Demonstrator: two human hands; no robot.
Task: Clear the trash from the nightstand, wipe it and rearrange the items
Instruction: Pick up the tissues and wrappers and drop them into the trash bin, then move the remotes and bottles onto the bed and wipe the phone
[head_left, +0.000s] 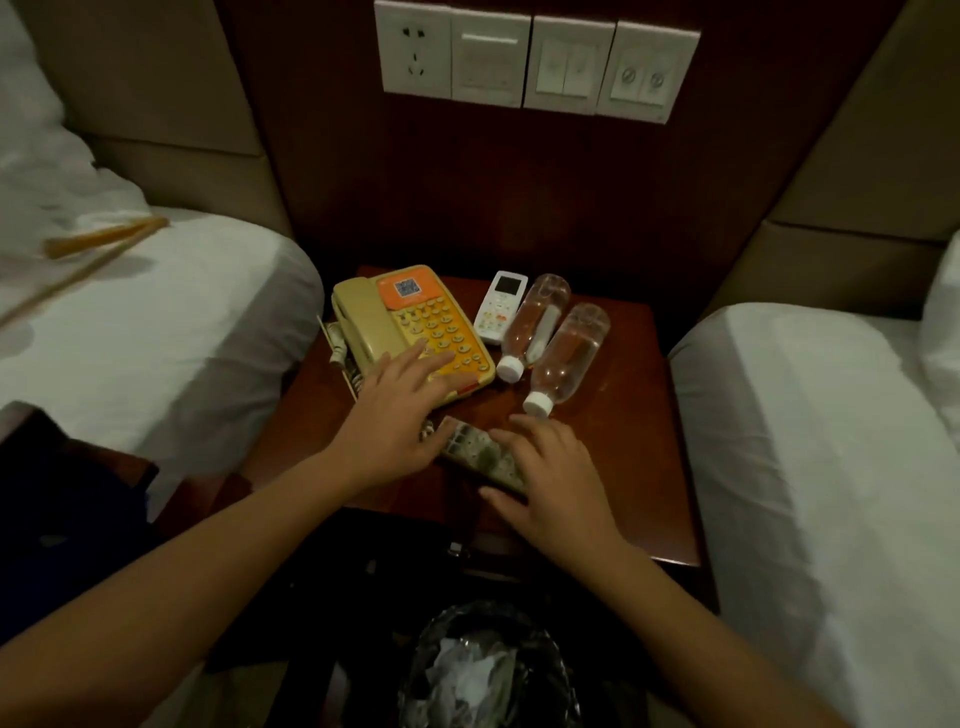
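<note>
On the dark wooden nightstand (634, 441) sit a beige and orange telephone (410, 325), a white remote (500, 306) and two clear water bottles lying on their sides, one (535, 325) next to the remote and one (571, 358) nearer me. A dark remote (480, 457) lies near the front edge. My left hand (395, 421) rests with straight fingers on the phone's front corner. My right hand (550, 480) lies over the dark remote, fingers on top and thumb at its near end.
A black-lined trash bin (488, 670) with crumpled paper stands below the nightstand front. White beds flank it left (171, 332) and right (810, 447). Wall sockets and switches (535, 60) are above. A wooden stick (104, 241) lies on the left bed.
</note>
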